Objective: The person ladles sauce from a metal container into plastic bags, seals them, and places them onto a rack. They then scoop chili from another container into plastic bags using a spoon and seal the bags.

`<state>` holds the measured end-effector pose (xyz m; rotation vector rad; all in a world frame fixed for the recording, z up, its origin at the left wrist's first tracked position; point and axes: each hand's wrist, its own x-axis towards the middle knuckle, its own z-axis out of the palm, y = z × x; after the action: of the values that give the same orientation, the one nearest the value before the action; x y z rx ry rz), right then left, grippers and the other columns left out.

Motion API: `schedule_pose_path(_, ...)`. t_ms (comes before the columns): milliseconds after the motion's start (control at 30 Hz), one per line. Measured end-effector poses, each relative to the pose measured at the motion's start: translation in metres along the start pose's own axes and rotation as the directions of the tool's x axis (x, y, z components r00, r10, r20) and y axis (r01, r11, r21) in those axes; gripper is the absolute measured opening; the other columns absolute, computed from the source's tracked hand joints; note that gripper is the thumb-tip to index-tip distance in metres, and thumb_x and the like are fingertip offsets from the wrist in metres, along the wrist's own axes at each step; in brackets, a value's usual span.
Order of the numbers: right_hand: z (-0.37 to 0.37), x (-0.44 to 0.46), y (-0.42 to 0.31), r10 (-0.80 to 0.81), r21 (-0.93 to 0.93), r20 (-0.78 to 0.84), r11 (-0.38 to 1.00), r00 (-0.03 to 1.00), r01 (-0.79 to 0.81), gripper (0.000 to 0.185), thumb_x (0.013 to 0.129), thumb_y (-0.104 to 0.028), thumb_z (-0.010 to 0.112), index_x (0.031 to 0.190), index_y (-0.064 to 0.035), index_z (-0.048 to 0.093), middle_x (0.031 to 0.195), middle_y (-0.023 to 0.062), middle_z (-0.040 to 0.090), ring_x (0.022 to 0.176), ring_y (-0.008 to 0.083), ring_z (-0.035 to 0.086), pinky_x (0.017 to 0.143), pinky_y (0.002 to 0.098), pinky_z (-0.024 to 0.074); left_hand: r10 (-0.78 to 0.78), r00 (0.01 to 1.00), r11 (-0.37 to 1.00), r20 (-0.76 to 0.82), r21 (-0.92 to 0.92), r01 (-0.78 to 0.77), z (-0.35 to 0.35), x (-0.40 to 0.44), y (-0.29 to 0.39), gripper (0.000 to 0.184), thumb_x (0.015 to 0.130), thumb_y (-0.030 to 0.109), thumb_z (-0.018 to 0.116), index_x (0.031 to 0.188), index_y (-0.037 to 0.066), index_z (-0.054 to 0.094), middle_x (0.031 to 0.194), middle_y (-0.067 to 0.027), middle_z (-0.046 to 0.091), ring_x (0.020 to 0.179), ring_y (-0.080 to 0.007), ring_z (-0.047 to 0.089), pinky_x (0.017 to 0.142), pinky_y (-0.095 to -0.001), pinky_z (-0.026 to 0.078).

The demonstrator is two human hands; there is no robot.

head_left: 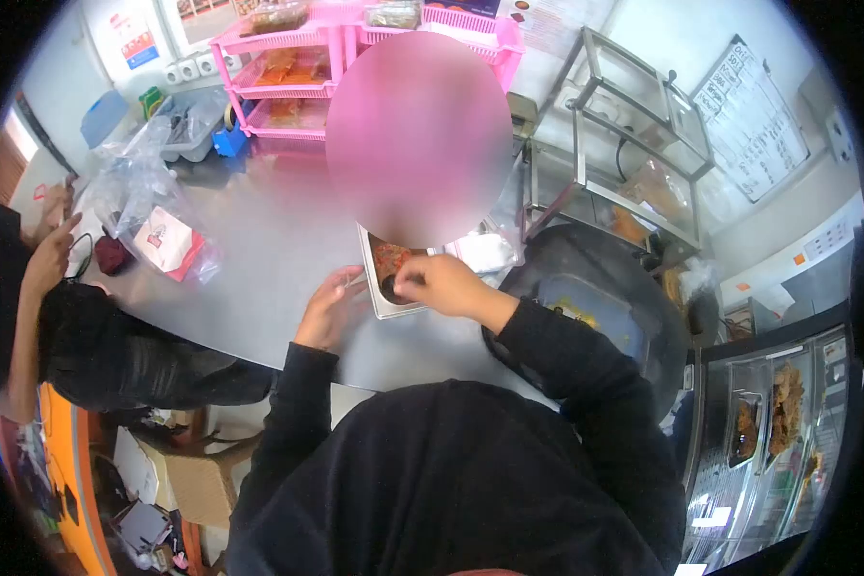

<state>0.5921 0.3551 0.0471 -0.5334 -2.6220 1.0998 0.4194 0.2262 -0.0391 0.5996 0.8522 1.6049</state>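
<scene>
The person wears a loose black top (451, 461) with long black sleeves (293, 422) that end at the wrists. The cloth looks plain, softly creased and unmarked. Both hands (451, 286) are bare and ungloved.

The head view is taken from the wearer's head, facing forward and steeply down. The torso (451, 480) fills the lower centre at closest range. The left hand (326, 307), right hand (446, 286) and counter (269, 259) occupy mid-range; a pink rack (283, 91) stands farther off, top. Wide-angle coverage ends in dark corners.
</scene>
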Motion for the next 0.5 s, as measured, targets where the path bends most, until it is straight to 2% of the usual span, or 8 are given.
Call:
schedule_pose_path(33,0.0,0.013,0.002,0.034,-0.052,-0.025,0.998,0.999,-0.036,0.03,0.076,-0.033,0.057,0.074,-0.0029,0.061,0.071,0.0166,0.059,0.07,0.0329,0.058,0.062,0.0407,0.0439,-0.042,0.998,0.993,0.036,-0.109,0.046,-0.003,0.006,-0.004,0.055,0.072,0.04,0.061,0.113,0.007,0.047,0.115,-0.0057,0.047,0.107,-0.0244,0.044,0.086,-0.0405,0.037)
schedule_pose_path(67,0.0,0.027,0.006,0.072,-0.099,-0.049,0.992,0.996,-0.076,0.031,0.077,-0.033,0.057,0.073,-0.0025,0.061,0.071,0.0167,0.059,0.07,0.0332,0.058,0.062,0.0408,0.0439,-0.087,0.996,0.983,0.001,-0.162,0.086,-0.011,0.01,-0.011,0.048,0.078,0.038,0.056,0.113,0.007,0.048,0.117,-0.0064,0.046,0.109,-0.0261,0.043,0.089,-0.0441,0.036)
schedule_pose_path(133,0.003,0.041,0.011,0.156,-0.257,-0.039,0.953,0.987,-0.16,0.036,0.079,-0.034,0.054,0.068,-0.0003,0.061,0.068,0.0181,0.058,0.066,0.0345,0.056,0.061,0.0424,0.0432,-0.129,0.992,0.964,0.013,-0.235,0.128,-0.012,0.014,-0.014,0.046,0.079,0.039,0.054,0.112,0.007,0.049,0.117,-0.0068,0.046,0.109,-0.0255,0.043,0.088,-0.0441,0.036)
schedule_pose_path(233,-0.007,0.042,0.011,0.003,-0.399,-0.014,0.917,1.0,-0.008,0.037,0.08,-0.033,0.052,0.068,0.001,0.06,0.067,0.0188,0.057,0.066,0.0348,0.056,0.062,0.0434,0.0426,-0.106,0.992,0.963,0.072,-0.24,0.121,-0.02,0.027,-0.014,0.046,0.081,0.04,0.051,0.113,0.007,0.048,0.116,-0.0077,0.046,0.109,-0.0238,0.043,0.089,-0.0418,0.036)
schedule_pose_path(300,-0.014,0.042,0.013,0.027,-0.328,-0.091,0.943,0.995,-0.055,0.032,0.081,-0.031,0.051,0.073,-0.0021,0.062,0.069,0.0158,0.058,0.069,0.0325,0.055,0.063,0.0422,0.0424,-0.036,0.99,0.977,0.135,-0.202,0.063,-0.017,0.036,-0.008,0.046,0.081,0.039,0.051,0.114,0.007,0.046,0.116,-0.0078,0.046,0.11,-0.0233,0.043,0.089,-0.0406,0.036)
schedule_pose_path(367,-0.011,0.038,0.006,0.044,-0.257,-0.227,0.961,0.973,-0.103,0.029,0.081,-0.03,0.052,0.076,-0.0042,0.063,0.07,0.0138,0.059,0.071,0.0311,0.055,0.064,0.0411,0.0426,-0.046,0.995,0.985,0.085,-0.162,0.059,-0.011,0.042,-0.003,0.046,0.08,0.038,0.052,0.114,0.007,0.046,0.116,-0.0075,0.046,0.11,-0.0229,0.042,0.09,-0.039,0.036)
schedule_pose_path(400,-0.003,0.036,0.016,0.092,-0.249,-0.224,0.957,0.97,-0.148,0.026,0.082,-0.03,0.051,0.08,-0.0069,0.064,0.074,0.0113,0.06,0.074,0.0305,0.054,0.066,0.0399,0.0425,-0.046,0.997,0.99,0.066,-0.134,0.055,-0.01,0.046,-0.001,0.046,0.08,0.037,0.052,0.114,0.007,0.045,0.116,-0.0074,0.045,0.11,-0.0227,0.042,0.09,-0.0382,0.036)
schedule_pose_path(500,0.014,0.016,0.035,0.027,-0.173,-0.235,0.982,0.972,-0.07,0.027,0.083,-0.029,0.05,0.08,-0.0061,0.064,0.08,0.0102,0.061,0.078,0.0305,0.053,0.07,0.0387,0.042,-0.071,0.997,0.983,0.0,-0.17,0.07,-0.014,0.054,-0.005,0.041,0.078,0.032,0.057,0.108,0.005,0.046,0.12,-0.0056,0.041,0.112,-0.0196,0.039,0.094,-0.0368,0.032)
